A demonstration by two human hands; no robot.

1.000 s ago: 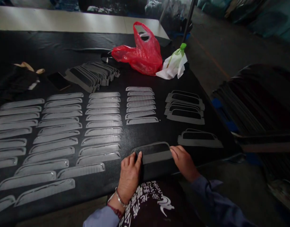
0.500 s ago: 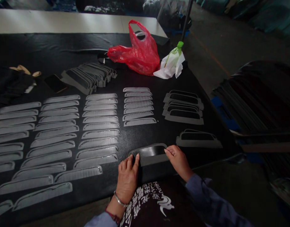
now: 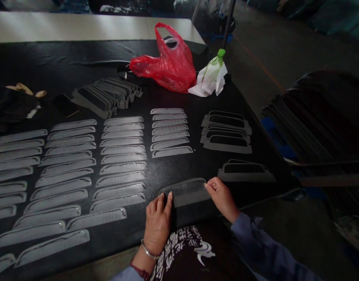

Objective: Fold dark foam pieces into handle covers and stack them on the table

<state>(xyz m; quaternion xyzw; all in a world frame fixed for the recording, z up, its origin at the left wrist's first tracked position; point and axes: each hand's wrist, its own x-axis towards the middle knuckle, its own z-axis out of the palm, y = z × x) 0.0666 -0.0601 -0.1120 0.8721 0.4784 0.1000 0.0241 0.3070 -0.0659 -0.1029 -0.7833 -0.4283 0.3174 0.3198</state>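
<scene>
A flat grey curved piece (image 3: 191, 198) with a dark upper part lies on the black tabletop in front of my body. My left hand (image 3: 159, 218) presses its left end, the index finger stretched out and apart from the others. At the piece's upper right corner, my right hand (image 3: 222, 197) pinches the edge between thumb and index finger. Rows of pale grey strips (image 3: 123, 168) with shiny curved edges lie to the left. Just right of my right hand are more flat frame-shaped pieces (image 3: 245, 177).
Behind the rows sit a red plastic bag (image 3: 178, 66), a green-capped bottle in white wrapping (image 3: 210, 78) and fanned grey pieces (image 3: 109, 93). Another stack (image 3: 228, 146) lies at right. Beyond the table's right edge stands a large pile of dark sheets (image 3: 320, 117).
The bright sheen on the dark part of the piece has gone, and that part now looks flat and dull. Both hands hold nearly the same places; the view has shifted slightly.
</scene>
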